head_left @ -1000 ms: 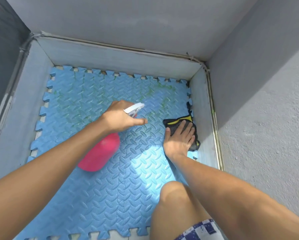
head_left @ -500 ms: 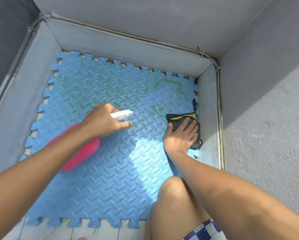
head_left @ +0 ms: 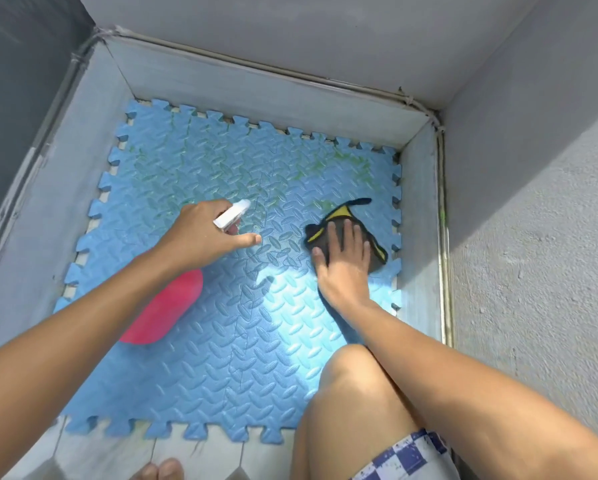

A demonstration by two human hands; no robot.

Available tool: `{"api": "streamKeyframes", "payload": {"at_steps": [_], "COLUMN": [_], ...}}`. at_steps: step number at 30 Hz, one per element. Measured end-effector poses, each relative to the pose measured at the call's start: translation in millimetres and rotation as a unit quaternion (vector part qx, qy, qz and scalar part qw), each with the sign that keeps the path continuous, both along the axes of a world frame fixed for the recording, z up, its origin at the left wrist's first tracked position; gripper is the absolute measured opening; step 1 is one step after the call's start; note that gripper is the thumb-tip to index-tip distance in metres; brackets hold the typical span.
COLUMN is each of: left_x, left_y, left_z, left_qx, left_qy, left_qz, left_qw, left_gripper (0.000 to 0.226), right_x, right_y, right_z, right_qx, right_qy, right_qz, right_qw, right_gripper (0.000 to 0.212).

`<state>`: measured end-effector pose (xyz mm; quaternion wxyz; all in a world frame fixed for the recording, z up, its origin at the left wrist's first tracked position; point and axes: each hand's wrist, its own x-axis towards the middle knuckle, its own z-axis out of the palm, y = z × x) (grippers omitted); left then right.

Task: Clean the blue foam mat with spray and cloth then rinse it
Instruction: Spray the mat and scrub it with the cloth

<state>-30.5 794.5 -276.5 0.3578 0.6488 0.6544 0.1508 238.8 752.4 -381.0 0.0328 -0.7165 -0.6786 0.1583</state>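
Note:
The blue foam mat (head_left: 242,341) with a ridged pattern and jigsaw edges fills the floor of a walled corner; faint green stains mark its far part. My left hand (head_left: 200,237) grips the white trigger head of a pink spray bottle (head_left: 162,313), nozzle aimed at the mat's far middle, forefinger stretched forward. My right hand (head_left: 342,268) lies flat, fingers spread, pressing a dark cloth with yellow trim (head_left: 342,220) onto the mat near its right edge. My forearm hides part of the bottle.
Low grey walls (head_left: 256,88) close in the mat at the left, far and right sides. A rough grey wall (head_left: 533,237) rises on the right. My right knee (head_left: 353,382) sits over the mat's near right corner. Pale floor tiles (head_left: 193,455) and toes show at the bottom.
The view has tilted down, showing the mat's near edge. My right hand has slid the cloth left, away from the right wall. The spray bottle stays in my left hand.

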Motion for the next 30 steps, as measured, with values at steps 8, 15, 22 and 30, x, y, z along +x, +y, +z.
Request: {"api": "streamKeyframes", "payload": {"at_steps": [8, 15, 22, 30], "left_x": [-6, -4, 13, -3], "left_y": [17, 41, 45, 37], "left_z": [-8, -12, 3, 8], "left_qx": [0.008, -0.002, 0.058, 0.066], "left_qy": [0.036, 0.038, 0.0, -0.035], "left_qz": [0.037, 0.038, 0.103, 0.106], "left_qw": [0.999, 0.999, 0.993, 0.992], "left_gripper": [0.053, 0.061, 0.065, 0.061], "right_x": [-23, 41, 52, -46], "right_y": [65, 102, 154, 186], "right_z": [4, -4, -4, 1], "right_qx": [0.017, 0.044, 0.041, 0.058], "right_qy": [0.033, 0.013, 0.014, 0.017], "right_qz": [0.298, -0.016, -0.18, 0.049], "right_qw": [0.954, 0.999, 0.983, 0.997], "right_gripper": [0.056, 0.056, 0.057, 0.056]}}
